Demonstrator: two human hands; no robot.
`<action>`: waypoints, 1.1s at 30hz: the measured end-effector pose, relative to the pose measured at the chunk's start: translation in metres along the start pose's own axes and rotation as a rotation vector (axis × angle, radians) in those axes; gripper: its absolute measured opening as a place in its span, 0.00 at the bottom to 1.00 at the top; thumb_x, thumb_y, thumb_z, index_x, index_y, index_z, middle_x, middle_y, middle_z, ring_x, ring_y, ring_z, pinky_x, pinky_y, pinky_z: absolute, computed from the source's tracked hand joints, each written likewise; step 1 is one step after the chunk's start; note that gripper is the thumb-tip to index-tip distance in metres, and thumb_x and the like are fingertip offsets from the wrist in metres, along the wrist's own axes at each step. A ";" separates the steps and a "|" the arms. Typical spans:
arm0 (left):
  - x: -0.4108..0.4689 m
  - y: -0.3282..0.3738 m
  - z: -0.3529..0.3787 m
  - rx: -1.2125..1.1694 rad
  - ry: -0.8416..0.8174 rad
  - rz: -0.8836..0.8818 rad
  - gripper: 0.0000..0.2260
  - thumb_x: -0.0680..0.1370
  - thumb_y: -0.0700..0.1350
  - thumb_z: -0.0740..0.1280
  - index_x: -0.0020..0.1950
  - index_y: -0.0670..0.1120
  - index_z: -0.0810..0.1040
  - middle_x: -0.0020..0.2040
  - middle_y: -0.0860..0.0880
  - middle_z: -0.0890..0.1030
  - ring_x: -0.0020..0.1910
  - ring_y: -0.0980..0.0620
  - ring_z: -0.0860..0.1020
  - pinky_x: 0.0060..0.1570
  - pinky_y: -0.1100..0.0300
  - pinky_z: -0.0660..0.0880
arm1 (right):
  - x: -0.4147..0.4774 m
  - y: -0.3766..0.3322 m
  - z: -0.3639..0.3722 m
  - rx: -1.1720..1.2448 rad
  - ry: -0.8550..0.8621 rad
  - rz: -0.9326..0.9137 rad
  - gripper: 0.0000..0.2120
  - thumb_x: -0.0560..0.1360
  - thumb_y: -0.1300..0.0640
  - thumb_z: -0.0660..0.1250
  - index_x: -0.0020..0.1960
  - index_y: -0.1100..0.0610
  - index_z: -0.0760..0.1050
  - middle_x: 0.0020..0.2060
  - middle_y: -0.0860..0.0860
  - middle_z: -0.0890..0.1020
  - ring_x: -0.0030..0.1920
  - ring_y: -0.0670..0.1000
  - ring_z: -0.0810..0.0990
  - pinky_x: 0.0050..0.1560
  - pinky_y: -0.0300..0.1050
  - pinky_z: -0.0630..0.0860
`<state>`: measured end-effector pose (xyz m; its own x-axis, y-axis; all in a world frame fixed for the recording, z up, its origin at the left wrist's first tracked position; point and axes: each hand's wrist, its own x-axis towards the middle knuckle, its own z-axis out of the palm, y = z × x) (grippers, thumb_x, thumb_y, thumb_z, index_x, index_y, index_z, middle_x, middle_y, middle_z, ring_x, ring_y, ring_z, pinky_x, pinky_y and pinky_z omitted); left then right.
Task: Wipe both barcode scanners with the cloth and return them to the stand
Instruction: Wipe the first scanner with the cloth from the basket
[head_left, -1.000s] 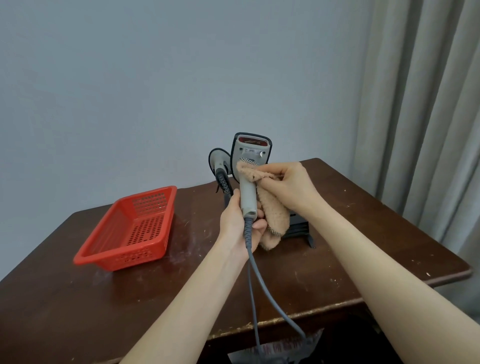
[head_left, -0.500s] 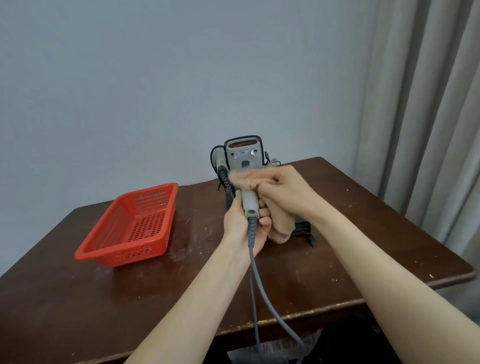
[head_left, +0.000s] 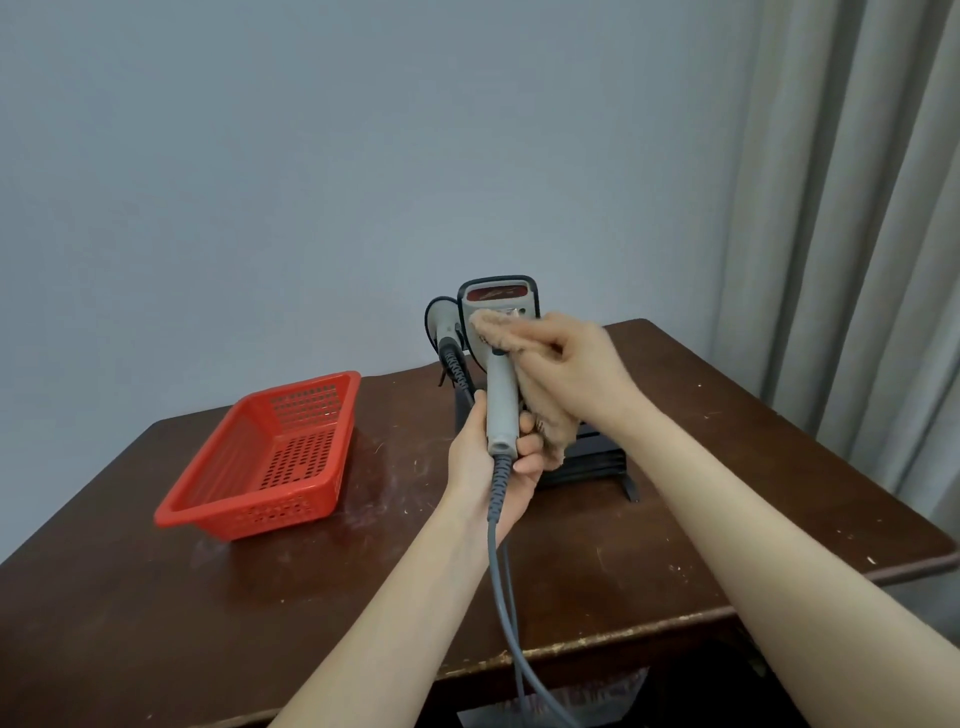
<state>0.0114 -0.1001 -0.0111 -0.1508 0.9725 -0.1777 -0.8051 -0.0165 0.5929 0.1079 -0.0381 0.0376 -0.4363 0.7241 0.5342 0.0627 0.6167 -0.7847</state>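
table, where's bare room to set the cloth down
Free: the table right of the stand, out to the curtain-side edge; the near strip in front of the red basket. Crowded: the back middle, where the stand, both scanners and cables bunch together.

Upright grey scanner (head_left: 502, 400), cloth-covered head

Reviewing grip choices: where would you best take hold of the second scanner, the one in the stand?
Probably by its handle, from the left. The second scanner sits upright in the stand, and the held scanner and cloth crowd its right.
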 end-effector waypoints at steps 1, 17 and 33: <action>0.000 0.002 0.001 -0.004 0.007 0.003 0.21 0.82 0.55 0.54 0.44 0.40 0.74 0.28 0.47 0.72 0.18 0.56 0.68 0.13 0.68 0.63 | -0.004 0.001 0.001 -0.018 -0.051 0.004 0.14 0.75 0.62 0.65 0.51 0.45 0.82 0.45 0.39 0.81 0.48 0.40 0.79 0.50 0.34 0.73; 0.002 0.009 0.000 -0.138 -0.212 -0.070 0.29 0.83 0.52 0.49 0.31 0.39 0.76 0.26 0.49 0.72 0.18 0.57 0.70 0.16 0.68 0.67 | -0.002 0.015 0.005 0.108 0.068 0.082 0.04 0.72 0.57 0.72 0.39 0.53 0.80 0.34 0.45 0.82 0.40 0.44 0.79 0.44 0.40 0.76; 0.011 0.012 -0.003 0.226 0.114 0.112 0.18 0.80 0.55 0.57 0.38 0.44 0.74 0.22 0.50 0.67 0.16 0.56 0.64 0.15 0.69 0.62 | -0.018 -0.008 0.002 0.188 -0.336 0.195 0.05 0.74 0.62 0.68 0.42 0.61 0.82 0.32 0.58 0.81 0.31 0.51 0.80 0.33 0.44 0.80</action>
<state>-0.0013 -0.0905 -0.0080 -0.3056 0.9348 -0.1812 -0.6333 -0.0575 0.7717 0.1132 -0.0569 0.0332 -0.7029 0.6610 0.2627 0.0215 0.3889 -0.9210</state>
